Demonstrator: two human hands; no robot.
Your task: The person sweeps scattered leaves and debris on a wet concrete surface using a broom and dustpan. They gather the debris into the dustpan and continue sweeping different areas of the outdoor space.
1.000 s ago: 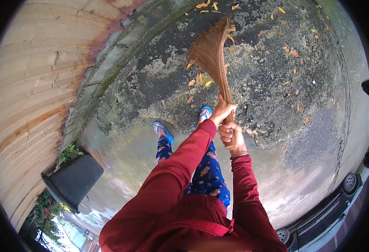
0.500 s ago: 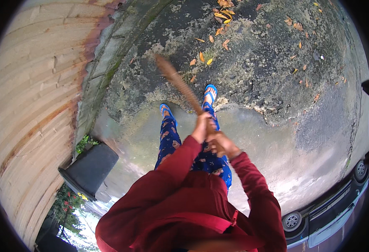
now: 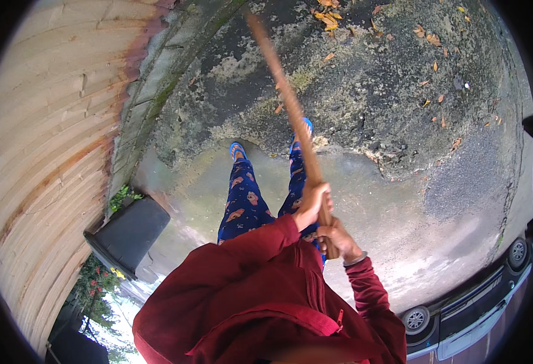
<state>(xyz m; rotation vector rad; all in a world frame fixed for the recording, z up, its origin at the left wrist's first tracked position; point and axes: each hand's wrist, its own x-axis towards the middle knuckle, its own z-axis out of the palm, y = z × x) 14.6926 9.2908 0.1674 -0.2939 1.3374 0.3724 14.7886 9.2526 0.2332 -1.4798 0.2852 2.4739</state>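
Observation:
Both my hands grip a long brown wooden stick (image 3: 285,91), which slants away from me and up to the left. My left hand (image 3: 311,205) is wrapped round it farther along the shaft. Close to the near end, my right hand (image 3: 339,238) is closed on it, and a short butt of wood shows below the fingers. The far end is slightly blurred and lies over the mossy, rough concrete in the picture; whether it touches the ground I cannot tell. My right foot in a blue flip-flop (image 3: 307,124) is partly hidden behind the stick.
Orange and yellow fallen leaves (image 3: 328,18) lie on the rough concrete (image 3: 363,85) ahead. A rusty corrugated metal wall (image 3: 54,133) rises on the left. A black bin (image 3: 136,233) stands beside it. At the lower right a dark car (image 3: 467,312) is parked.
The stick's far end has swung up and away from me, and it now stands more upright in the picture. Both hands have moved nearer my body and slightly right, still gripping it.

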